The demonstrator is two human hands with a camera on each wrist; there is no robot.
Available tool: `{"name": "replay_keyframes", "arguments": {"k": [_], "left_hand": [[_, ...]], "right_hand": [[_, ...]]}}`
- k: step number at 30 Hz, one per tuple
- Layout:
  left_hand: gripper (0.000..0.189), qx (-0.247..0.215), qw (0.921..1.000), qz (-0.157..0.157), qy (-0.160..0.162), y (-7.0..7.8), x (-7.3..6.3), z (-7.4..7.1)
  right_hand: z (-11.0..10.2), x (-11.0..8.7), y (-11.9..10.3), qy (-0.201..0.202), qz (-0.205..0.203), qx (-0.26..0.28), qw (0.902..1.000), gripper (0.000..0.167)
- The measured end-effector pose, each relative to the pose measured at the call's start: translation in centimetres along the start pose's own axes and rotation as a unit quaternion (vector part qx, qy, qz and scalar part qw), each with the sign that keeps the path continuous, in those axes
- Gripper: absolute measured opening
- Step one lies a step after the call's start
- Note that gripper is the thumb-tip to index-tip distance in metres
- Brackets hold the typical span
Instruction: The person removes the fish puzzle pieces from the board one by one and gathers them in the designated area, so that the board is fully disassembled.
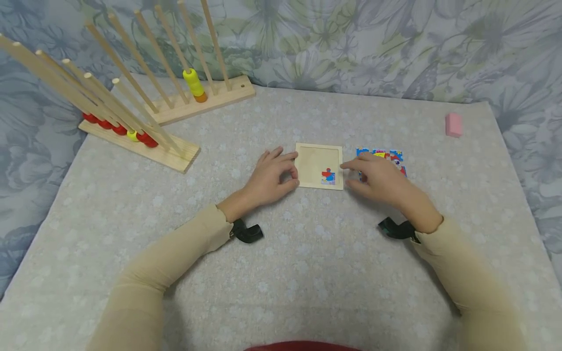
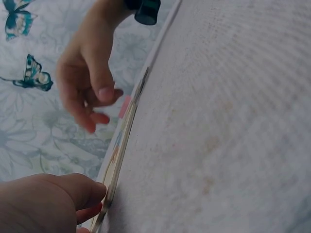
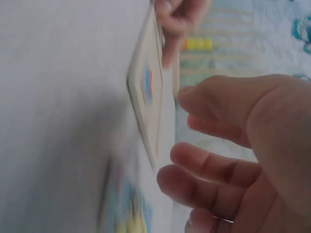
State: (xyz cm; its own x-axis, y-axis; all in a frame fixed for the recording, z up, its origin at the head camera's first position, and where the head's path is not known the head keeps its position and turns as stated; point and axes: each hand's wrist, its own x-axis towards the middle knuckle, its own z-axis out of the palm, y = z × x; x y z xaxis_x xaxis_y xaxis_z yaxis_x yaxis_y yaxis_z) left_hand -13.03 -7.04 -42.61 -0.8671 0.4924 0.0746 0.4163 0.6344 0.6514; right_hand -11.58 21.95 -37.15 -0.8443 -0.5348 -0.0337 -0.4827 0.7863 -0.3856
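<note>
A square wooden puzzle tray lies flat on the table, with one red and blue jigsaw piece in its lower right corner. My left hand holds the tray along its left edge, thumb and fingers curled against the rim. Just right of the tray is my right hand, its thumb and fingers apart with nothing between them. Beneath and behind that hand lie more colourful puzzle pieces, partly covered by it. In the right wrist view its fingertips stand clear of the tray.
Two wooden bases with upright rods stand at the far left; the back base bears yellow and orange beads, the front base red and yellow ones. A pink block lies near the far right corner. Floral fabric rises behind the table.
</note>
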Motion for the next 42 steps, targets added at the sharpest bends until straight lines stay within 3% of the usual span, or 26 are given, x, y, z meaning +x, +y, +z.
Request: {"name": "replay_keyframes", "arguments": {"k": [7,13,23,33,42], "left_hand": [[0.008,0.006,1.0000,0.006,0.001,-0.3,0.1,0.2],[0.008,0.005,1.0000,0.001,-0.003,-0.3,0.0,0.1],[0.008,0.002,1.0000,0.004,-0.002,0.0,0.0,0.0],[0.008,0.002,1.0000,0.003,-0.003,0.1,-0.1,-0.1],[0.008,0.005,1.0000,0.002,0.001,0.0,0.0,0.0]], "right_hand": [[2.1,2.6,-1.7,-0.037,0.005,-0.030,0.9988,0.043],[2.9,2.5,-2.0,-0.033,-0.013,-0.010,0.9993,0.040],[2.9,2.6,-2.1,-0.034,0.027,0.021,0.9989,0.047],[2.8,2.4,-2.2,-0.014,0.006,0.018,0.9997,0.044],[2.9,2.6,-2.3,-0.009,0.024,0.023,0.9994,0.046]]}}
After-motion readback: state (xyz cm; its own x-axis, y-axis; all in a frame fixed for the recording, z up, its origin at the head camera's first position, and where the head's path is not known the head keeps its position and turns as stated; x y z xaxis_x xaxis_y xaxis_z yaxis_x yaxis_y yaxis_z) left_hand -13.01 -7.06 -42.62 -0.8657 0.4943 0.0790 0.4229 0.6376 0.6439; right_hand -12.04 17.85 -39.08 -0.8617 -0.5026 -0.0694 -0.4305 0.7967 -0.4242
